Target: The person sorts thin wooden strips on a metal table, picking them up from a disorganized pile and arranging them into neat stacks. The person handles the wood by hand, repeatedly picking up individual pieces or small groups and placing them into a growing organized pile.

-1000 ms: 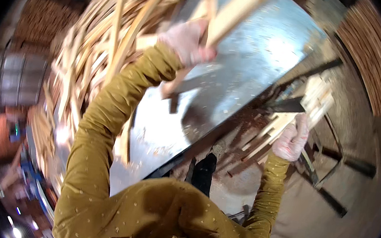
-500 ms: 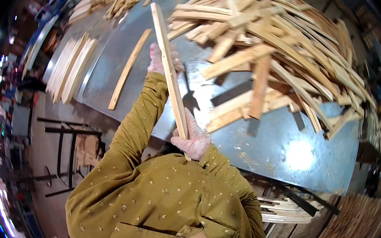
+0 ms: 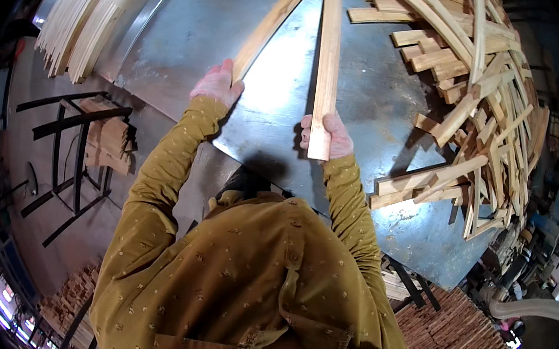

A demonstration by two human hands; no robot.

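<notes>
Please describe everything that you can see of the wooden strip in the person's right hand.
The wooden strip is a long, flat, narrow slat of pale brown wood with a squarely cut near end. It lies almost straight away from the person over the grey metal table, and its far end leaves the picture at the top. The right hand grips its near end, fingers wrapped round its edge. A second, more slanted strip in the left hand lies beside it, apart from it.

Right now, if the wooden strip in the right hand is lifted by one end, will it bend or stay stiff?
Probably fairly stiff: the wooden strip looks straight in the right hand. Being long and thin, its far end may sag slightly. Likely light, since one hand holds it.
</notes>
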